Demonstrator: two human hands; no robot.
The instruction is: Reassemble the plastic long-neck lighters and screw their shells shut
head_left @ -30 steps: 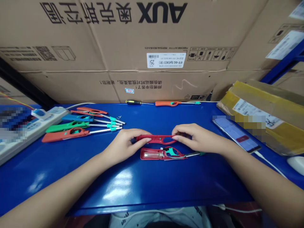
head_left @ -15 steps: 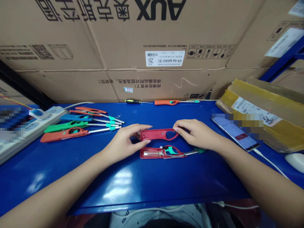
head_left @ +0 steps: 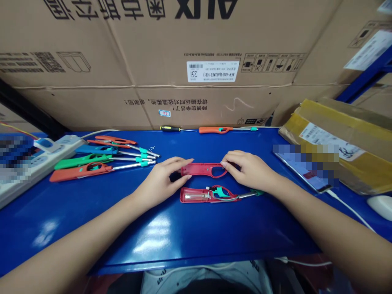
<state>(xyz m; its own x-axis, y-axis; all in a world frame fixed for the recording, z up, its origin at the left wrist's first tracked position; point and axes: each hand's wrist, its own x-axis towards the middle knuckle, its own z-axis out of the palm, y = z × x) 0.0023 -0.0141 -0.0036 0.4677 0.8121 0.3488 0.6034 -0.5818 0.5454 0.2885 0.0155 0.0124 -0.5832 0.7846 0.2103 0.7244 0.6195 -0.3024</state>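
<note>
Reference item: the open red lighter half (head_left: 211,196), lying on the worktop (head_left: 147,237) with its internals exposed. A large carton (head_left: 159,45) stands beyond it; a taped box (head_left: 349,134) sits to its far right, a power strip (head_left: 36,165) to its left. The left hand (head_left: 161,179) and right hand (head_left: 251,167) are apart, just beyond the reference item, each pinching one end of the empty red shell half (head_left: 200,169). Step in hand, as judged: handling and orienting this shell. Any move calls for two-ended support and clearance above the exposed parts, which contact could dislodge. Four lighters, including a green lighter (head_left: 82,161), lie left; an orange lighter (head_left: 211,130) and screwdriver (head_left: 170,128) lie well beyond.
</note>
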